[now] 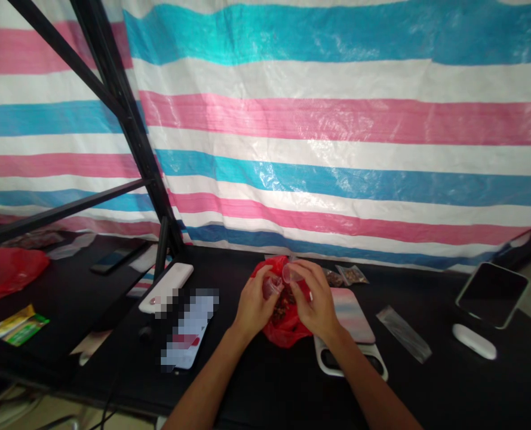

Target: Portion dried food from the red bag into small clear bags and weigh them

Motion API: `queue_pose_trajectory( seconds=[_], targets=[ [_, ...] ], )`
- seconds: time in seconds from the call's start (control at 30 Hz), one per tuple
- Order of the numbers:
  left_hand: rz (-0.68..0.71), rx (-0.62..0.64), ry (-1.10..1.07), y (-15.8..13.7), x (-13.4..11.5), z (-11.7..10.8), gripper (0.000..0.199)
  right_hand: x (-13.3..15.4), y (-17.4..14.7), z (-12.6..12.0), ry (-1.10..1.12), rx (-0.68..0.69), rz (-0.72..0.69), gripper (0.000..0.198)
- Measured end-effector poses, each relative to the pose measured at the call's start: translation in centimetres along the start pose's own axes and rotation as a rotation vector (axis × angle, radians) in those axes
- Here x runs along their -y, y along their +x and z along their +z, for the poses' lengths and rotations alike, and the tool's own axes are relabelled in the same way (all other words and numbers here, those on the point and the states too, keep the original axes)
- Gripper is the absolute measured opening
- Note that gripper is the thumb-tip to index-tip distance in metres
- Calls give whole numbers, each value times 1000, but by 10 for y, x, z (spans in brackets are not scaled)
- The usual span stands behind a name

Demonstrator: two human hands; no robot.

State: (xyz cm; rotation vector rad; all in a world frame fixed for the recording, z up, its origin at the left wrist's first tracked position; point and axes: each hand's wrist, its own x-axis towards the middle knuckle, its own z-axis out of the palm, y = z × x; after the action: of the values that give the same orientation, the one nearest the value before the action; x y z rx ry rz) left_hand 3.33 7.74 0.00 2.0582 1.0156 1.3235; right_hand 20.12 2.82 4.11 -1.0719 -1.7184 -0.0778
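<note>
A red plastic bag (pixel 287 334) lies open on the black table, with dried brown and reddish bits (pixel 283 307) inside it. Over its mouth, my left hand (pixel 252 301) is closed around a small clear plastic bag (pixel 272 288), its mouth spread apart. My right hand (pixel 316 298) pinches a small clear cup-like piece (pixel 288 273) close to that bag; its exact kind is hard to make out. Under and beside my right forearm sits a white kitchen scale (pixel 352 316) with a shiny flat plate. My fingers partly hide the bits in the red bag.
Behind the hands lie small filled clear bags (pixel 353 275). To the right are a flat clear bag (pixel 404 334), a dark-screened device (pixel 493 295) and a white oval case (pixel 474 341). On the left lie a lit phone (pixel 191 328) and a white power bank (pixel 166 288), near a black metal frame (pixel 135 140).
</note>
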Motion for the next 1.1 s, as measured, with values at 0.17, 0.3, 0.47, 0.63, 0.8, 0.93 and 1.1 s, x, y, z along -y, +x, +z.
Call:
queue_pose_trajectory(
  seconds=[0.17, 0.3, 0.47, 0.63, 0.8, 0.93, 1.1],
  targets=[
    [32, 58, -17, -2, 7, 4, 52, -1, -1, 5, -11, 105, -66, 38],
    [13, 96, -41, -3, 9, 8, 51, -3, 1, 5, 18, 141, -97, 46],
    [-15, 97, -74, -3, 11, 10, 51, -2, 3, 4, 18, 175, -108, 47],
    [-52, 128, -6, -1, 10, 9, 38, -5, 2, 3, -11, 202, -51, 36],
    [-113, 70, 80, 3, 2, 3, 31, -17, 6, -6, -15, 166, -5, 33],
    [-306, -52, 109, 7, -7, -5, 33, -25, 9, -14, -27, 305, 86, 33],
    [-532, -95, 348, 13, -20, -17, 33, -25, 0, -5, -127, 651, 133, 36]
  ],
)
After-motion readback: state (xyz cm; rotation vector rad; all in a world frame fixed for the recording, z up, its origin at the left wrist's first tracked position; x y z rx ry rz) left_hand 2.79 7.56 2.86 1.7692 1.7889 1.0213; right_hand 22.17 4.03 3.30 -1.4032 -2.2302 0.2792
